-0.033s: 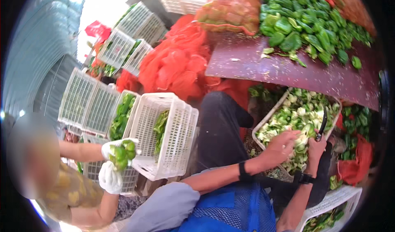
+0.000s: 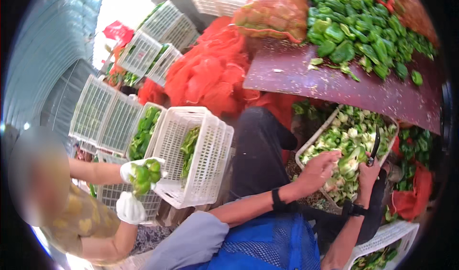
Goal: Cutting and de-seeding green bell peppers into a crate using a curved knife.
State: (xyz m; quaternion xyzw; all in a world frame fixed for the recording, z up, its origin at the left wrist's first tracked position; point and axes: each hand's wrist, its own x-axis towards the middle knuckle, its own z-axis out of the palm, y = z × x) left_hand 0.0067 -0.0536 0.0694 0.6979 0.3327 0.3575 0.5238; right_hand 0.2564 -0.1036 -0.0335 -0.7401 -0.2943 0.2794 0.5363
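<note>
My right hand (image 2: 368, 176) is closed round the handle of a dark-bladed knife (image 2: 376, 143), its blade pointing up and away over a crate (image 2: 311, 142) of cut pepper pieces. Beside its fingers is a pale green bell pepper (image 2: 353, 159); whether that hand also supports it or it lies on the pieces, I cannot tell. Just left of the pepper, my left hand (image 2: 315, 175) hovers over the crate's near left side, fingers stretched and nothing seen in them.
A maroon board (image 2: 291, 74) bears a heap of green peppers (image 2: 354, 31). Red mesh sacks (image 2: 205, 74) lie ahead. At left, a person in white gloves (image 2: 130, 208) holds green peppers (image 2: 145, 176) beside a white crate (image 2: 210, 160). Another crate (image 2: 406, 231) stands at lower right.
My left hand has drawn back a little to the left, away from the pepper. The right hand still grips the knife. The other person's lower glove has dropped slightly from the peppers.
</note>
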